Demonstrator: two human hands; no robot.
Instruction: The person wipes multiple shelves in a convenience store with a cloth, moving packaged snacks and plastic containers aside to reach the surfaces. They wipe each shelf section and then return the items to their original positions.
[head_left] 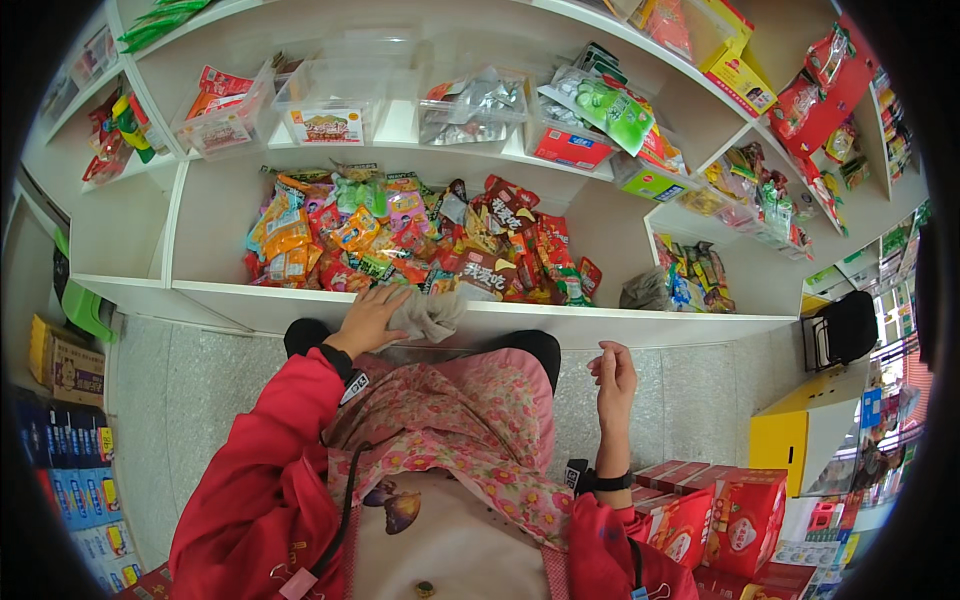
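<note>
A crumpled grey cloth (430, 316) lies over the white front edge of the lower shelf. My left hand (368, 318) holds the cloth against that edge, with its fingers reaching over the rim. Just behind it, a heap of snack packets (410, 235) in bright wrappers fills the middle of the lower compartment. My right hand (614, 370) hangs in the air above the floor, apart from the shelf. Its fingers are loosely bent and a little apart, with nothing in them.
Above the heap, clear plastic bins (330, 100) of packets stand on a shelf. More packets (695, 275) fill a compartment on the right, beside a dark grey bag (648, 290). Red boxes (740, 515) stand near my right forearm. A yellow-sided cabinet (780, 440) and black chair (842, 330) are farther right.
</note>
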